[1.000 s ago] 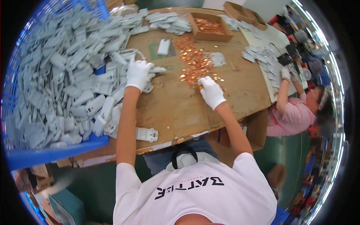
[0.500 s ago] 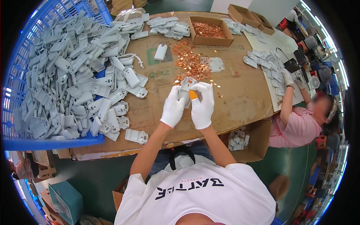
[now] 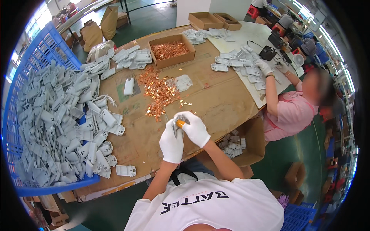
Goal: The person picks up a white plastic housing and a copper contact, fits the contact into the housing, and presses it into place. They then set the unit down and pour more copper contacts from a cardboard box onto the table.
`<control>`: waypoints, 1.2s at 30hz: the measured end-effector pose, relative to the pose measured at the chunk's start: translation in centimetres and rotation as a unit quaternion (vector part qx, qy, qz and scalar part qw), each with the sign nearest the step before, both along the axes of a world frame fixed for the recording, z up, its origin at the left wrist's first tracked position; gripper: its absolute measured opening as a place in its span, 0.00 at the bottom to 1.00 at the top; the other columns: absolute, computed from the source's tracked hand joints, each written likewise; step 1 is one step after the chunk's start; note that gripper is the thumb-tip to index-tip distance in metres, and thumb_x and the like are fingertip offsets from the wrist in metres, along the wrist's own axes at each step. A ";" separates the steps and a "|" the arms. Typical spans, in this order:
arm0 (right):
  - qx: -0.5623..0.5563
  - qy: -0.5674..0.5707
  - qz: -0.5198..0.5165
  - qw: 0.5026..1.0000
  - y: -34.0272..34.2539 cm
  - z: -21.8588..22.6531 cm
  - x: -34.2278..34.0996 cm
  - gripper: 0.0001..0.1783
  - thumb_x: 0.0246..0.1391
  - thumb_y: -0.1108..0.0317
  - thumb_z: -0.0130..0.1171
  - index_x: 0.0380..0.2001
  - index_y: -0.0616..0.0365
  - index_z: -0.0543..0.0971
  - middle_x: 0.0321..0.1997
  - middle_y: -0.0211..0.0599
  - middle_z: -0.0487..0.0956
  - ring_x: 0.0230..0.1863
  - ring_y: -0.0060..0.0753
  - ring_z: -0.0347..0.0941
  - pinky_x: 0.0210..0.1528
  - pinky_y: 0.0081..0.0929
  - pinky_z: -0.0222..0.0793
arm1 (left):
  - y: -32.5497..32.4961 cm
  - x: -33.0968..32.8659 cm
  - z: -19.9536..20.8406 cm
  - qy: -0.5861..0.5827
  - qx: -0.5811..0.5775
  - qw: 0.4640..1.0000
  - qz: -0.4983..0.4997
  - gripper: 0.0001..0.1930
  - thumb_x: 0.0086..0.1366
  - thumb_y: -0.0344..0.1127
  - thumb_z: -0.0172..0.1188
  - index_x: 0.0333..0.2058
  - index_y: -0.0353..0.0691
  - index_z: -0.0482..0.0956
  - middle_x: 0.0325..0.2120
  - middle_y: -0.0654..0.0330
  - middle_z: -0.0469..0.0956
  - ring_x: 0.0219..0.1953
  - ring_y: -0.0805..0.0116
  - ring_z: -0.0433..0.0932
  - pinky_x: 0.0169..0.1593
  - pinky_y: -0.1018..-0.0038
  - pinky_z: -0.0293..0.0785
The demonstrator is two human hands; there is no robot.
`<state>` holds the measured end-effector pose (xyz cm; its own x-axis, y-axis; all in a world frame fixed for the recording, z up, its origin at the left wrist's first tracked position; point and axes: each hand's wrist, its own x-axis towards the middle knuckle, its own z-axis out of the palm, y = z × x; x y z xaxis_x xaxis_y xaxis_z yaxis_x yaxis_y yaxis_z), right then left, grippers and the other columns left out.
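Note:
My two white-gloved hands meet above the near part of the cardboard-covered table. Between them is a light grey plastic casing (image 3: 177,125), mostly hidden by fingers. My left hand (image 3: 172,146) is closed around it from the left. My right hand (image 3: 195,131), with an orange finger cover on one finger, presses against it from the right. Beyond my hands lies a scattered heap of small shiny copper-coloured metal pieces (image 3: 160,94). A lone pale casing (image 3: 129,86) rests left of that heap, and another casing (image 3: 126,170) lies by the table's near edge.
A big blue crate (image 3: 58,189) at left overflows with similar casings. An open carton (image 3: 176,61) at the back holds more copper-coloured pieces. Below the table's right edge, another carton (image 3: 252,144) contains small pale parts. A co-worker in pink (image 3: 291,115) handles casings on the right.
My view has swung, so the table sits differently in it. My hands are drawn closer together, and the right one now covers more of the casing.

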<state>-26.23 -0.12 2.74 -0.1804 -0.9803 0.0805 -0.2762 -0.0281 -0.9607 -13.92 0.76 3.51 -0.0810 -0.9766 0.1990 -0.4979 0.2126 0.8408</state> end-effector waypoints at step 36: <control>-0.042 0.429 -0.017 0.902 5.0 -1.6 8.5 0.50 0.42 0.68 0.67 0.69 0.63 0.57 0.53 0.49 0.71 0.45 0.48 0.75 0.47 0.39 0.74 | -0.5 7.2 -0.5 0.093 0.125 0.986 -0.060 0.11 0.63 0.28 0.61 0.44 0.35 0.78 0.32 0.51 0.84 0.36 0.62 0.84 0.42 0.69 0.78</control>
<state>-17.74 4.89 1.14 -0.0453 -0.9593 0.2788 -0.9188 -0.0695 -0.3886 -6.72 0.21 3.01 -0.1830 -0.9828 -0.0238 -0.3146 0.0356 0.9485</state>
